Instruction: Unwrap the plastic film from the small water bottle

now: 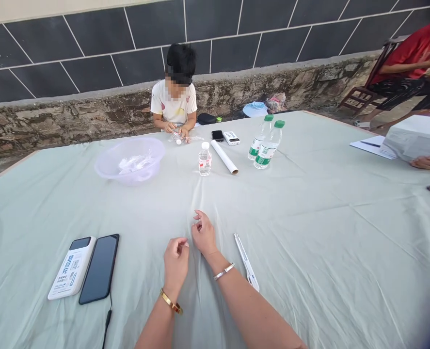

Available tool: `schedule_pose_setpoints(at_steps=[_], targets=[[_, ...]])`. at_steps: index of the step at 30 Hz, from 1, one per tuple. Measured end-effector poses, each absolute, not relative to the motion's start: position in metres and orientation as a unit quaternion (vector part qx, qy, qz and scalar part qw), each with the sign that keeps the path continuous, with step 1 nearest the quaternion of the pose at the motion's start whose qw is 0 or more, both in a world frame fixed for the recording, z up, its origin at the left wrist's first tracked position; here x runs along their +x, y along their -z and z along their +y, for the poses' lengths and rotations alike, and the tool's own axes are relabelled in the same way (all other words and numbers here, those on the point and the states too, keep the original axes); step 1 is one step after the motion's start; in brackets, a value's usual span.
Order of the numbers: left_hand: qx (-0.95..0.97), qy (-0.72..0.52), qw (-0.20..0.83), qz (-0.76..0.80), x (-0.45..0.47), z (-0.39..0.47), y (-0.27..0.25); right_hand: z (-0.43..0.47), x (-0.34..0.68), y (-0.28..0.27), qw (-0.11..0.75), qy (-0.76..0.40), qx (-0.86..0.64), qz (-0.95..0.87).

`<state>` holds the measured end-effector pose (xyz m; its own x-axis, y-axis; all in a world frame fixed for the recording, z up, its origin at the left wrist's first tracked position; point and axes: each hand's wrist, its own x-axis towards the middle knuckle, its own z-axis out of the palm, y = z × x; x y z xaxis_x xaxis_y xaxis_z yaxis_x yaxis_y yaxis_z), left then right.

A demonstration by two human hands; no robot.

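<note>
- The white utility knife point(246, 261) lies unheld on the cloth-covered surface point(327, 252), just to the right of your right forearm; whether its blade is out, you cannot tell.
- Your right hand point(204, 233) is empty, fingers loosely bent and slightly apart.
- Your left hand point(176, 261) is near it, curled to a narrow gap, with nothing visible in it.
- So no work is under way between your hands.
- Ahead of them, the small bottle point(205, 162) stands upright, its cap on, apart from your fingers.
- Behind it to the right, the white roll point(224, 157) lies wound up; two green-capped bottles point(267, 150) stand capped.
- Left of the bottle, the lilac basin point(103, 167) already holds clear crumpled plastic point(136, 164).
- Across from you, a co-worker point(174, 104) is busy with a clear plastic item point(179, 136), apparently unfinished.
</note>
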<state>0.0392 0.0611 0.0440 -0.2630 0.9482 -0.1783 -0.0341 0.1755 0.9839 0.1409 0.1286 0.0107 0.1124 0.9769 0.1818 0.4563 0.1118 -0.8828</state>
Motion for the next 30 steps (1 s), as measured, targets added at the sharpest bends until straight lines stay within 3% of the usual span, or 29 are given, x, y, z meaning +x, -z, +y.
schedule_pose_setpoints(at_steps=[3, 10, 14, 18, 25, 30], targets=[[0.509, -0.469, 0.365, 0.622, 0.048, 0.027, -0.040, 0.129, 0.140, -0.012, 0.438, -0.285, -0.602, -0.604], [0.612, -0.443, 0.289, 0.588, 0.053, 0.005, -0.031, 0.107, 0.152, -0.012, 0.428, -0.262, -0.595, -0.628], [0.672, -0.341, 0.194, 0.628, 0.054, 0.006, -0.023, 0.087, 0.163, -0.013, 0.407, -0.239, -0.598, -0.648], [0.705, -0.275, 0.122, 0.643, 0.055, 0.003, -0.024, 0.078, 0.164, -0.021, 0.345, -0.220, -0.610, -0.678], [0.703, -0.220, 0.063, 0.674, 0.055, -0.018, -0.020, 0.056, 0.153, -0.034, 0.196, -0.136, -0.622, -0.746], [0.692, -0.166, 0.032, 0.702, 0.052, -0.030, -0.014, 0.033, 0.151, -0.032, 0.136, -0.109, -0.611, -0.772]])
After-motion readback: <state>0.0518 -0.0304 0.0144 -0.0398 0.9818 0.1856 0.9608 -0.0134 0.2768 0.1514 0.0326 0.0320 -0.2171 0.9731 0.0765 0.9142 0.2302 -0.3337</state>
